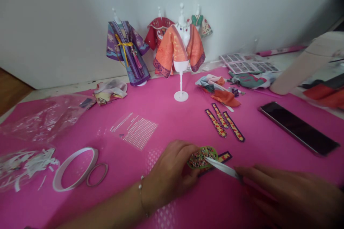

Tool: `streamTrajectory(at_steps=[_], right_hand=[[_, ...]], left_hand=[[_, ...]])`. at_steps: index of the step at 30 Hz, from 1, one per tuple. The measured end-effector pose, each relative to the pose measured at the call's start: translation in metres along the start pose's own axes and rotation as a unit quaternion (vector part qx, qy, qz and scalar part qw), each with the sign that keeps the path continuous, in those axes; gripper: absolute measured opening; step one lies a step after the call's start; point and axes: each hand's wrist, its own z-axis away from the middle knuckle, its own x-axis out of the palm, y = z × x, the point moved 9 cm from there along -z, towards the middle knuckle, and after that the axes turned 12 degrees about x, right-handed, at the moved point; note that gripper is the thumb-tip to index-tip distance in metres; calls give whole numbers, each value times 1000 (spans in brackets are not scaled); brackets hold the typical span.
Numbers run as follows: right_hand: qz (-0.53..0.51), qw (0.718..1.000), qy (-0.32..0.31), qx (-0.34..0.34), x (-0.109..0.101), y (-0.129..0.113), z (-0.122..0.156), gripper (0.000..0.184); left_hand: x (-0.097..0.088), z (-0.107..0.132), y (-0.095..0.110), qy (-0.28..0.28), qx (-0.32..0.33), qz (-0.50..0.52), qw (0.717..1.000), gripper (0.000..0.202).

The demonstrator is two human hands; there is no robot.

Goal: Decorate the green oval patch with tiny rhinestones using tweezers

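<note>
My left hand [174, 168] grips the edge of a small green dish [216, 153] between thumb and fingers. Tiny multicoloured beads [200, 156] fill the dish. Under it lies a yellow patterned strip with a dark border [225, 156], partly covered. My right hand [287, 189], blurred, is closed around a pointed silver tool [224, 168]; its tip reaches over the beads. Whether the tool is scissors or tweezers I cannot tell, as the fingers hide its rear part. Several similar patterned strips [233, 126] lie beyond the dish.
A white doll stand [181, 96] bears an orange jacket [166, 48]; more dressed stands are behind. A sheet of stick-on pearls [141, 132], tape rolls [76, 168] and plastic bags [48, 114] lie left. Right are a phone [298, 127], fabric pieces [225, 96] and a pale bottle [303, 62].
</note>
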Motion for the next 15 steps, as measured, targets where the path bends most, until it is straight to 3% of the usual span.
streamTrajectory(at_steps=[15], right_hand=[[-7, 1000, 7, 0, -3, -3, -3, 36]], left_hand=[[1, 0, -1, -1, 1, 5, 1000, 24]])
